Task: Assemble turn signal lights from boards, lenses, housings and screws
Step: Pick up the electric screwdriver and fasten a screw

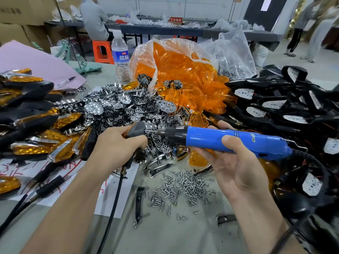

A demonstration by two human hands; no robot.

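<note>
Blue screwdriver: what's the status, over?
Left hand grips the light housing. Right hand holds the blue screwdriver, tip at the housing. Nothing between them.

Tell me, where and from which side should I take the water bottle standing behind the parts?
Grip the water bottle around its labelled middle, from the left: it stands upright, the bag of orange lenses sits close on its right, and chrome reflectors are heaped before it. Free a hand first: the left hand holds a housing, the right hand the screwdriver.
</note>
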